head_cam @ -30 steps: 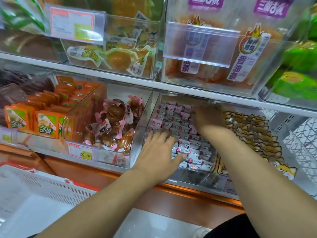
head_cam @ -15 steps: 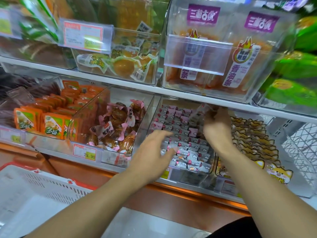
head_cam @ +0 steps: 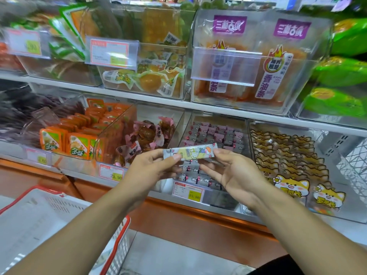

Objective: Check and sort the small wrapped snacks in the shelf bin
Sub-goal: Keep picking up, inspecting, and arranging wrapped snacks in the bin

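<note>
Both hands, left hand (head_cam: 153, 168) and right hand (head_cam: 236, 171), pinch one wrapped snack bar (head_cam: 189, 152) by its ends before the clear shelf bin (head_cam: 214, 201).

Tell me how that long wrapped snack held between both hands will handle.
The wrapped snack probably is light: the left hand and right hand hold it by fingertips alone. It spans them without sagging, so likely fairly stiff. Its glossy wrapper may be slippery, and the flat shape seems unlikely to roll.

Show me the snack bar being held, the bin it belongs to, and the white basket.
snack bar (head_cam: 190, 153): head view, middle of wrapper.
shelf bin (head_cam: 216, 201): head view, clear front wall.
white basket (head_cam: 119, 253): head view, red-edged rim.
</note>
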`<state>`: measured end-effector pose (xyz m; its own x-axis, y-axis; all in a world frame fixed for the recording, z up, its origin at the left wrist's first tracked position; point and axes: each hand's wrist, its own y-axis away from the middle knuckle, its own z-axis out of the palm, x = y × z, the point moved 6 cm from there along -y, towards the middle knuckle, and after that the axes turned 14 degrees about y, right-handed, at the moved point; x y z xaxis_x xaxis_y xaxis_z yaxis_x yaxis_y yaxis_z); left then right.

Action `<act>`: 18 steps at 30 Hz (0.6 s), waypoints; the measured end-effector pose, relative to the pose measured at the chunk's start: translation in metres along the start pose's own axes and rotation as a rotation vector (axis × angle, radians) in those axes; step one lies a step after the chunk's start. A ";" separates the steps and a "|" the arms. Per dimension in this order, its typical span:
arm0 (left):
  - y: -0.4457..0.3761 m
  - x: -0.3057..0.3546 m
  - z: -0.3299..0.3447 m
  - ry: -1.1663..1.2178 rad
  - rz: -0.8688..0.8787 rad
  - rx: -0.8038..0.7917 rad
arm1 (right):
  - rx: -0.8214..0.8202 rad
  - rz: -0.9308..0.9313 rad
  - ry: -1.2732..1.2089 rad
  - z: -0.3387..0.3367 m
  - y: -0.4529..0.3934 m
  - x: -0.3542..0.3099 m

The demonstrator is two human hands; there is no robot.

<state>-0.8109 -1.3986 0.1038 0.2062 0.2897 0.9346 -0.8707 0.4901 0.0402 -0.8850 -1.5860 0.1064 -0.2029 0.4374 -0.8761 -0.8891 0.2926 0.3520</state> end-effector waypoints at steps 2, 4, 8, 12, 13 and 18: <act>0.001 0.002 -0.003 -0.011 -0.001 -0.009 | -0.066 0.042 0.007 0.005 0.000 0.003; 0.003 0.004 -0.006 -0.016 -0.003 -0.024 | -0.149 0.089 0.061 0.010 0.001 0.006; 0.004 0.002 -0.008 -0.086 -0.008 -0.025 | -0.203 0.045 0.188 0.007 -0.002 0.006; 0.003 -0.010 -0.007 0.184 -0.185 -0.007 | -0.242 -0.097 0.240 0.006 -0.006 -0.001; 0.004 -0.012 -0.004 0.232 -0.236 -0.034 | -0.249 -0.153 0.304 0.006 -0.005 -0.003; 0.004 -0.015 -0.001 0.245 -0.287 -0.016 | -0.267 -0.385 0.645 0.008 0.002 -0.008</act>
<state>-0.8170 -1.4004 0.0899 0.5432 0.3256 0.7739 -0.7552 0.5923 0.2808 -0.8816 -1.5818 0.1167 0.0133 -0.2556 -0.9667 -0.9967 0.0739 -0.0333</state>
